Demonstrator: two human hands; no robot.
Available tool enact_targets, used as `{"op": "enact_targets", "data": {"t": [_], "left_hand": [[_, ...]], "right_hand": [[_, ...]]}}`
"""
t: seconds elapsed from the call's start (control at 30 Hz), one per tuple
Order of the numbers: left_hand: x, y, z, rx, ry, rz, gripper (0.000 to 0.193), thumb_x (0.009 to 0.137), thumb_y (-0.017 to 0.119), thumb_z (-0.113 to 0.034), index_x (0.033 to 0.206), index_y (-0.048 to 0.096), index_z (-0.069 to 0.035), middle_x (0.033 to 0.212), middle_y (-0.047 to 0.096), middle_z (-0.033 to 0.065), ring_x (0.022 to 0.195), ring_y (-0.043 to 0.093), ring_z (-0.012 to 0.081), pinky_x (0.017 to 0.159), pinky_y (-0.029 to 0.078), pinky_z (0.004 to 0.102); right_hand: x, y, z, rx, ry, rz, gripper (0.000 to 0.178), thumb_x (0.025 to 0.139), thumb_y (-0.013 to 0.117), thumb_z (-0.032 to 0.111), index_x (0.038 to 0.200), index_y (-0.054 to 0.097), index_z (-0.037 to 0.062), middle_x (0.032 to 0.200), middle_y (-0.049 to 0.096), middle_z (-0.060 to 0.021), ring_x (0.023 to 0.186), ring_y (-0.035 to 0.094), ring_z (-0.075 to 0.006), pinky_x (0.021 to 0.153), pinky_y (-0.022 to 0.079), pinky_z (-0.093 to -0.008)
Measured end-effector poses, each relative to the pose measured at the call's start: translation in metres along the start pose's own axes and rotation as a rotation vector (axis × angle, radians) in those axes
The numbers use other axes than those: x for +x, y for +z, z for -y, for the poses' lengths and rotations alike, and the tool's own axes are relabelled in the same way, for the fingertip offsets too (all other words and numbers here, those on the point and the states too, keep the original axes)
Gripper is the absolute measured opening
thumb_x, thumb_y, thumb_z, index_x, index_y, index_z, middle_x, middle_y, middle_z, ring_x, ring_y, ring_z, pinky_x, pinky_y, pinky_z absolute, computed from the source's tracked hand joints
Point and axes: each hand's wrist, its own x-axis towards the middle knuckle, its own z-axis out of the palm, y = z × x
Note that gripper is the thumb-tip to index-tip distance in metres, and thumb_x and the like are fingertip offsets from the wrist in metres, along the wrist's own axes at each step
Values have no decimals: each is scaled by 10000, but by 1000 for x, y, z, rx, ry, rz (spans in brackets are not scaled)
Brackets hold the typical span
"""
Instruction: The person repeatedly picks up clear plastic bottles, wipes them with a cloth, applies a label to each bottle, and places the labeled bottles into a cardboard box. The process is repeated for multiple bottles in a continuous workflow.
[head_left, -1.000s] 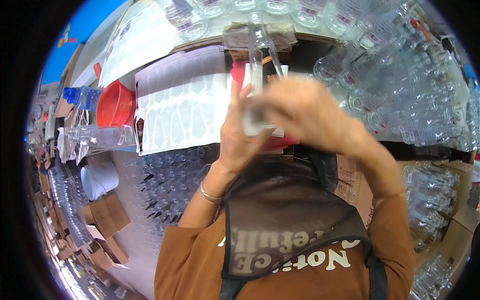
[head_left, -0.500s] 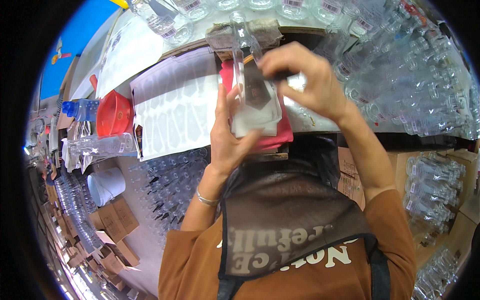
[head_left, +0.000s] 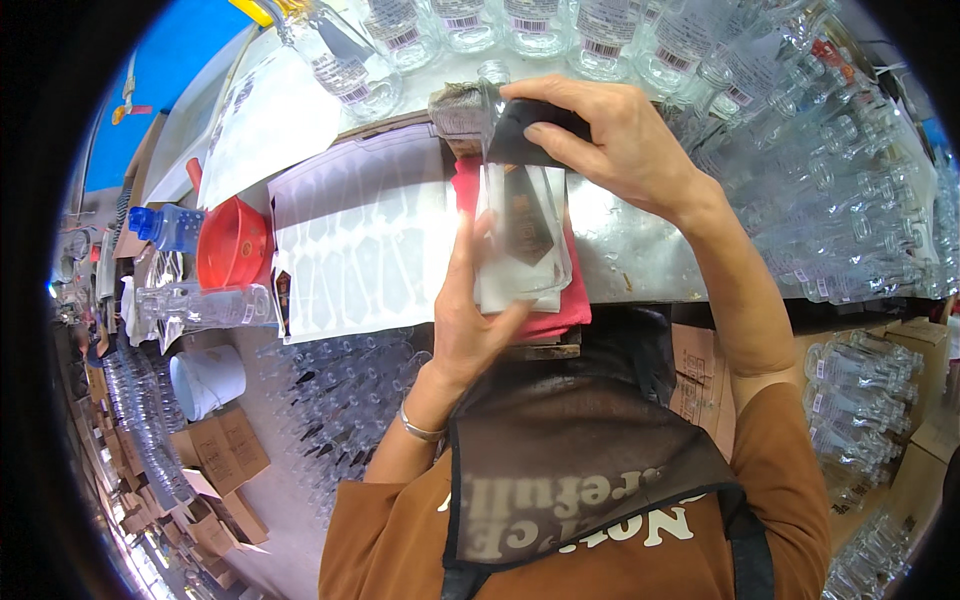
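Smooth, glossy glass bottle (head_left: 530, 222)

Bright; glare on the tabletop (head_left: 625, 260); shadow across the label sheet (head_left: 350, 250) (upper part); bent, black-rimmed edges.

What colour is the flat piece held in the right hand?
The flat piece is black; head view.

1 head-worn fisheye, facing down
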Motion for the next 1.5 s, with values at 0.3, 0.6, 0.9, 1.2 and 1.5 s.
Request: {"op": "enact_targets", "data": {"t": [0.3, 0.6, 0.9, 1.2, 1.5], "left_hand": [[65, -22, -8, -326, -275, -68, 705, 932, 703, -361, 1443, 454, 55, 1336, 607, 202, 1164, 635, 291, 1002, 485, 351], [138, -10, 23, -10, -400, 100, 670, 971, 530, -617, 935, 671, 38, 805, 684, 103, 706, 597, 140, 656, 452, 281], [121, -4, 25, -469, -519, 74, 595, 1028, 490, -539, 1123, 651, 26, 923, 709, 107, 831, 684, 149, 731, 537, 263], [106, 9, 15, -531, -376, 33, 528, 1065, 457, -442, 1270, 581, 29, 1113, 684, 138, 971, 688, 222, 833, 557, 323], [107, 7, 17, -561, -422, 70, 545, 1066, 440, -436, 1324, 550, 31, 1186, 669, 156, 1056, 670, 267, 871, 554, 363]], "right_hand": [[2, -8, -1, 271, 302, -154, 323, 912, 645, 183, 1196, 685, 34, 981, 732, -138, 882, 694, -182, 819, 542, -302], [-49, -6, 9, 547, 494, -246, 337, 942, 637, 142, 1244, 654, -8, 1066, 711, -67, 943, 648, -113, 845, 530, -259], [-46, 11, 4, 571, 496, -253, 324, 969, 620, 106, 1278, 636, 8, 1099, 684, -39, 996, 619, -96, 896, 499, -249], [-35, 15, -1, 263, 440, -335, 306, 929, 658, 149, 1208, 682, 26, 1039, 725, -77, 915, 661, -127, 824, 530, -275], [-23, 11, -2, 226, 345, -346, 289, 926, 644, 126, 1196, 683, 30, 1016, 736, -117, 901, 690, -155, 825, 544, -292]]}}
